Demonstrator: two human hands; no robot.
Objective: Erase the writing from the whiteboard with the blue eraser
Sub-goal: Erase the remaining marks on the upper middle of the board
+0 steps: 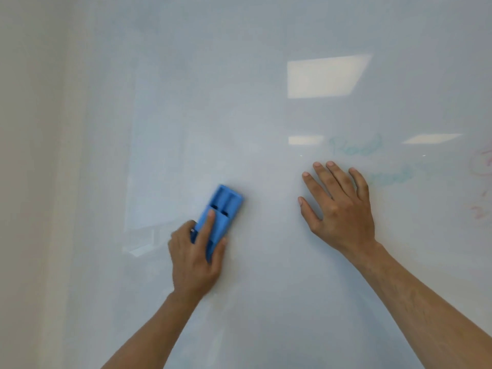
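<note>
Blue plastic, ridged on its back, the eraser (218, 214) lies pressed flat on the whiteboard (239, 102), low and left of centre, tilted with its top end leaning right. My left hand (195, 258) is closed on its lower half: index finger laid along the back, thumb on the right edge, remaining fingers curled on the left. The board around it looks clean, so I judge this to be mid-wipe, with this stretch finished. What is left sits well to the right: faint teal writing (356, 147), already smeared, just above my right hand (339, 206), and pinkish-red marks (483, 182) at the far right edge. Next, I think, the eraser needs carrying rightward across the board, kept flat and under pressure, and the right hand must lift clear so the teal words can be reached. That hand rests open, fingers spread, seemingly against the board, holding nothing. Both forearms reach up from the bottom, the left angled inward. Ceiling-light reflections (326, 75) gleam above.
</note>
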